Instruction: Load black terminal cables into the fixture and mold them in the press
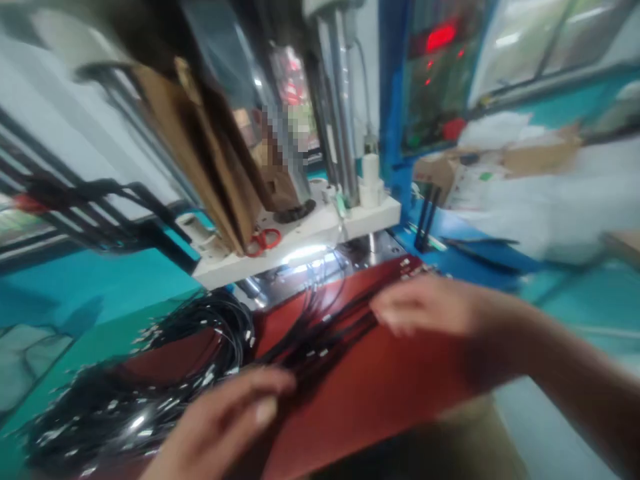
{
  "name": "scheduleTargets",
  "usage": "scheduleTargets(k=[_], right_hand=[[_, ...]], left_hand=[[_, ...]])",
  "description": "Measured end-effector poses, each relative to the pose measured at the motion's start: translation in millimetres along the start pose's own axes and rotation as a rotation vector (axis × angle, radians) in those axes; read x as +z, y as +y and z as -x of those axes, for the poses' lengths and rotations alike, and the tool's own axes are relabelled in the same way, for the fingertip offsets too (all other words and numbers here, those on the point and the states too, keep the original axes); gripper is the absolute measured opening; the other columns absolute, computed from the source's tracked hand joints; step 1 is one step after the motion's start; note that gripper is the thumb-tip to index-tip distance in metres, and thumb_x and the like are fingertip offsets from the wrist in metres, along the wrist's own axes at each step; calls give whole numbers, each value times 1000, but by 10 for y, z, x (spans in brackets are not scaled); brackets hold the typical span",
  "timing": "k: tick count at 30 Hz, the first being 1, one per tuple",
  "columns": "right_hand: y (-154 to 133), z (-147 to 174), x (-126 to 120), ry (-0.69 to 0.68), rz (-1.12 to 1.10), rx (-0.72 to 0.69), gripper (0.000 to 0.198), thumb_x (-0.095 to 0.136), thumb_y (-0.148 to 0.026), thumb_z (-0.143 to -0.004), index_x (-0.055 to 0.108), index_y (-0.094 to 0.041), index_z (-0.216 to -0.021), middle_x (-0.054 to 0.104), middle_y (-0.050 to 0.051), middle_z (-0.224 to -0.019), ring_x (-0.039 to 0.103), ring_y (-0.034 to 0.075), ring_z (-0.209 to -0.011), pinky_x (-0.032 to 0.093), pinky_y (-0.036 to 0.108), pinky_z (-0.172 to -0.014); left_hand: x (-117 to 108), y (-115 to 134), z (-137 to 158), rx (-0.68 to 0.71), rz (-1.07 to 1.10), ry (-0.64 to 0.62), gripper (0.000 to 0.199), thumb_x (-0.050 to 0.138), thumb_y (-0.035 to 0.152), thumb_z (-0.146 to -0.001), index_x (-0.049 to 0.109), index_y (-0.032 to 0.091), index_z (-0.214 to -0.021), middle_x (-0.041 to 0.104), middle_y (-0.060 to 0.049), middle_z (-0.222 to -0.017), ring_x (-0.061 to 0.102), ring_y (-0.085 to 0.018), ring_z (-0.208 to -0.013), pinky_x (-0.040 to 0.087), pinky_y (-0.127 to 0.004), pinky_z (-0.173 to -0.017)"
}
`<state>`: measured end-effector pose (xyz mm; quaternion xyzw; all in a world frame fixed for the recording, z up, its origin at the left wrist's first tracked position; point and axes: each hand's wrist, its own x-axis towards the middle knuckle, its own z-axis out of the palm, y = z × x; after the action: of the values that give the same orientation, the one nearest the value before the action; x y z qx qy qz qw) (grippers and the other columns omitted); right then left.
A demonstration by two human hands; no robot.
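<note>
A bundle of thin black cables (305, 347) with small pale ends lies slantwise on a reddish-brown work surface (345, 413). My right hand (430, 307) reaches in from the right, its blurred fingertips closed at the lower strands. At the bundle's near left end is my left hand (235, 413), its thumb and fingers apart and nothing visible between them. A large coiled heap of black cables (115, 400) spreads beside and beyond my left hand. Motion blur hides the finest contact between fingers and strands.
Behind the cables stands a machine with a white plate (310, 237) and metal posts. Red-handled scissors (265, 241) and brown cardboard (200, 153) rest on the plate. To the right are a blue surface (465, 247), white bags (565, 207) and a red lit display (441, 38).
</note>
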<state>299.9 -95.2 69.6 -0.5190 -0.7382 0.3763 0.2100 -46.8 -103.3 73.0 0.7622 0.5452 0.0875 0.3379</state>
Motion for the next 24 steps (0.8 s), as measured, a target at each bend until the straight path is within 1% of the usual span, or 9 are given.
scheduleTargets(k=[1,3,4,8,14,18,21,23,24], right_hand=[[42,-210,-12,29,-107,47,27,53,-34,-96,70,-16,-85,70,4,-77,65,16,-68,53,28,-64],[145,-634,13,201,-266,209,17,59,-24,-91,69,-13,-83,68,6,-72,63,16,-61,51,29,-59],[186,-817,50,216,-313,248,13,60,-19,-89,68,-11,-82,67,6,-69,62,17,-59,51,29,-58],[198,-1187,278,247,-460,315,9,60,-10,-84,61,-9,-75,58,4,-57,57,17,-54,48,28,-51],[186,-1186,397,306,-702,324,15,61,-12,-83,54,-12,-71,51,1,-58,49,11,-54,40,21,-48],[129,-1206,406,211,-933,289,9,61,-9,-81,54,-12,-76,54,2,-65,54,12,-61,48,21,-58],[25,-1222,511,117,-1098,285,3,52,-10,-83,53,-13,-81,57,4,-70,59,14,-65,53,27,-64],[-47,-1228,606,49,-1196,275,7,46,-11,-82,53,-14,-79,57,5,-70,59,14,-64,54,29,-66],[-82,-1230,648,25,-1235,270,8,45,-11,-80,52,-14,-77,56,5,-70,59,14,-63,55,29,-67]], left_hand=[[-5,47,-216,13,6,43,33,42,49,-94,63,39,-117,64,1,-127,59,-24,-116,48,-45,-98],[49,125,-662,59,-1,179,44,54,54,-87,60,28,-122,65,-4,-126,60,-26,-116,44,-42,-103],[95,152,-862,79,-24,203,51,57,55,-84,59,23,-124,65,-7,-126,60,-26,-116,44,-41,-104],[270,190,-1331,90,-128,170,62,61,57,-80,57,14,-125,68,-12,-118,63,-28,-109,47,-39,-97],[399,172,-1373,136,33,160,52,62,56,-80,63,14,-112,72,-8,-103,67,-26,-92,50,-34,-80],[374,180,-1357,137,126,247,54,63,52,-80,61,14,-118,70,-10,-112,66,-27,-99,48,-36,-87],[285,252,-1320,190,144,207,44,57,47,-86,62,16,-116,70,-10,-112,66,-26,-99,49,-38,-89],[245,333,-1209,198,92,197,39,54,43,-88,62,16,-116,70,-10,-110,66,-26,-99,50,-40,-89],[251,377,-1115,193,24,254,37,53,40,-89,61,15,-116,70,-12,-111,65,-28,-102,49,-43,-91]])
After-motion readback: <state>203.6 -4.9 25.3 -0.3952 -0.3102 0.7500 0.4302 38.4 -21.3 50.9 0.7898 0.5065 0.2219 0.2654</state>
